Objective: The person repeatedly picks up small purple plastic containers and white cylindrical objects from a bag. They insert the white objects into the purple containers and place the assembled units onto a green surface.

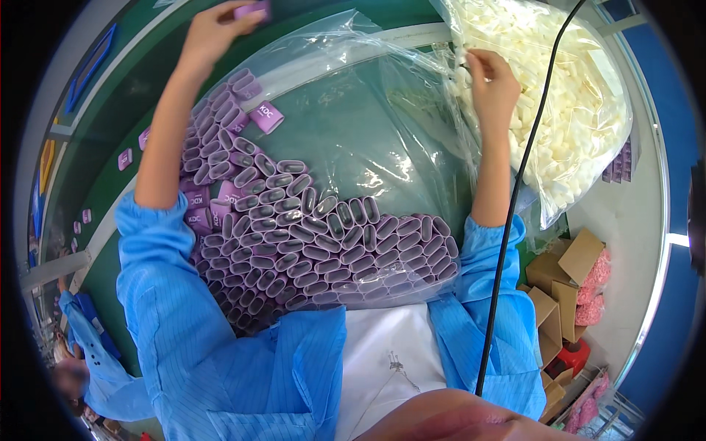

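Note:
My left hand (217, 29) reaches far forward and grips one small purple oval cap (252, 9) at the top of the view. My right hand (491, 84) is at the mouth of a big clear bag of white foam pieces (581, 110), fingers pinched on something small among them; what it holds is too small to tell. In front of me lies a large clear plastic bag (353, 110) with several purple oval caps (323, 235) packed open end up in rows.
Green conveyor surface (125, 95) on the left carries a few loose purple caps (125, 159). Open cardboard boxes (566, 272) with pink parts sit at the right. A black cable (515, 198) hangs down across my right arm. Another person in blue (88, 367) is at the lower left.

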A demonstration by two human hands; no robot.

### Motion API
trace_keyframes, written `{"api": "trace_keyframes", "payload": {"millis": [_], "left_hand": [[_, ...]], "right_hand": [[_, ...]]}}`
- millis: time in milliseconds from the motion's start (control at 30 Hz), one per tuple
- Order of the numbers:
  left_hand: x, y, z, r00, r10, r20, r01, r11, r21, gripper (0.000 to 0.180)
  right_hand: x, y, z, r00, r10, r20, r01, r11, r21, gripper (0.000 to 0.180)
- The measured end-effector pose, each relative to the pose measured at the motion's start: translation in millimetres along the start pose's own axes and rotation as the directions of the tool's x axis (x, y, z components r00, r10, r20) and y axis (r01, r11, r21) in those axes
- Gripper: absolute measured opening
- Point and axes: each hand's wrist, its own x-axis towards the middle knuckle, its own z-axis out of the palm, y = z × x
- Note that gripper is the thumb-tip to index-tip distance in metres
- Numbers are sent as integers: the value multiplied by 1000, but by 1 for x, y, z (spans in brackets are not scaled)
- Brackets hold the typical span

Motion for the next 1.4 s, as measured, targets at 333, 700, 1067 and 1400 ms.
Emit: {"api": "trace_keyframes", "payload": {"millis": [333, 700, 1067, 1400], "left_hand": [[-42, 5, -17, 936, 337, 98, -288, 580, 762, 37], [-80, 43, 34, 666, 338, 665, -631, 731, 260, 33], [-77, 46, 110, 948, 56, 315, 225, 581, -782, 19], [-83, 41, 117, 944, 226, 241, 2, 726, -688, 19]], "right_hand": [[10, 63, 22, 965, -116, 234, 222, 838, -498, 12], [10, 72, 24, 986, -131, 107, 169, 808, -565, 15], [-35, -77, 32, 977, 3, 215, -133, 794, 594, 12], [-45, -74, 47, 986, -142, 90, 69, 828, 557, 11]]}}
